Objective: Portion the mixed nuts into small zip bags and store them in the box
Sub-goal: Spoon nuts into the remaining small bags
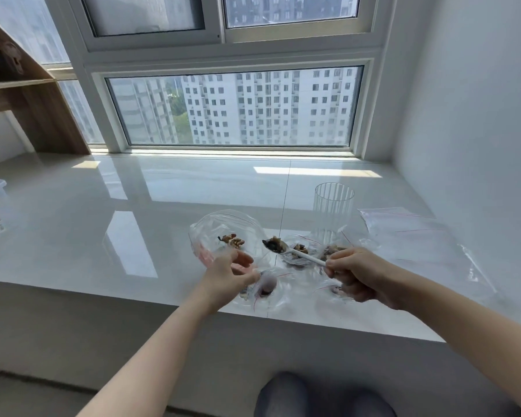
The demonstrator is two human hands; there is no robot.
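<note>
White spoon (295, 254) heaped with nuts, pinched by right hand (358, 273); left hand (232, 270) grips open zip bag (223, 233).

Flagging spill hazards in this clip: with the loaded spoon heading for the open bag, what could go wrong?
The spoon in the right hand is heaped, so nuts may drop before reaching the zip bag. The left hand holds that floppy bag by one edge; its mouth could sag. Filled bags lie near the ledge's front edge.

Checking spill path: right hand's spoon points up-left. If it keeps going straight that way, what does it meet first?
Most likely the open zip bag held up by the left hand. The loaded spoon in the right hand has its tip just short of the bag; depth is unclear, so it may pass beside the mouth.
</note>
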